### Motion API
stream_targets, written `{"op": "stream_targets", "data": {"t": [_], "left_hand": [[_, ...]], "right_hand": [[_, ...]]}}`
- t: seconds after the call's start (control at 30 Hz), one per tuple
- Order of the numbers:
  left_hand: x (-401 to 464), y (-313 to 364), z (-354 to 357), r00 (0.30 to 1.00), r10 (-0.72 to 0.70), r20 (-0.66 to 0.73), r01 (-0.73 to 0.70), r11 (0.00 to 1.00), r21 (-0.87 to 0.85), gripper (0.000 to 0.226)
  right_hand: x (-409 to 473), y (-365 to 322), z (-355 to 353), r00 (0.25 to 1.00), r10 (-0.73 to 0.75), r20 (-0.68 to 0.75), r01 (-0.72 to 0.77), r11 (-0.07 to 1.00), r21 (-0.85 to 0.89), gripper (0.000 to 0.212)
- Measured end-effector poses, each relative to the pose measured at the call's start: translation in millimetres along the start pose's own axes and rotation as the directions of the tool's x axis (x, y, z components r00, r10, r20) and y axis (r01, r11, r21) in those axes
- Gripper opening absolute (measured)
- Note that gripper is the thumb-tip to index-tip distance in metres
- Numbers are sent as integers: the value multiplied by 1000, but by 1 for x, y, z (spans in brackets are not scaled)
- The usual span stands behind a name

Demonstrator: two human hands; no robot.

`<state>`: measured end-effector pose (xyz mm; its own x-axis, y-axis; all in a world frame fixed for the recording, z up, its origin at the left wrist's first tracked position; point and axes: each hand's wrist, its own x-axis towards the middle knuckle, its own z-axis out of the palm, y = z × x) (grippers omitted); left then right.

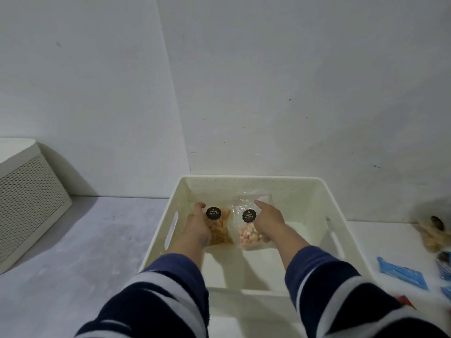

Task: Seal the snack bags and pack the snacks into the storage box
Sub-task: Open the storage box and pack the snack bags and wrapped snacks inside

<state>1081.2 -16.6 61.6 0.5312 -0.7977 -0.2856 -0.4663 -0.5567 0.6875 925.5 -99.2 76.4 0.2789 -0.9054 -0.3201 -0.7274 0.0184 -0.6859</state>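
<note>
A cream plastic storage box stands on the white surface in front of me. Both my hands reach into it. My left hand grips the left side of a clear bag of orange-brown chips with a round black label. My right hand holds the right side of a clear bag of pink and white biscuits, also black-labelled, with the forefinger stretched toward the bag's top. The two bags lie side by side on the box floor at its far left.
A white perforated container stands at the far left by the wall. To the right of the box lie blue snack packets, another clear bag of brown snacks and a red wrapper's corner.
</note>
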Motion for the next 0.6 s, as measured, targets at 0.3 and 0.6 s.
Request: {"op": "stream_targets", "data": {"t": [0.3, 0.6], "left_hand": [[38, -15, 21, 991, -128, -26, 131, 973, 189, 73], [-8, 20, -3, 1000, 8, 13, -11, 973, 231, 37]], "right_hand": [[31, 5, 17, 986, -2, 168, -6, 999, 46, 80], [-19, 2, -28, 971, 7, 240, 50, 971, -232, 71]]}}
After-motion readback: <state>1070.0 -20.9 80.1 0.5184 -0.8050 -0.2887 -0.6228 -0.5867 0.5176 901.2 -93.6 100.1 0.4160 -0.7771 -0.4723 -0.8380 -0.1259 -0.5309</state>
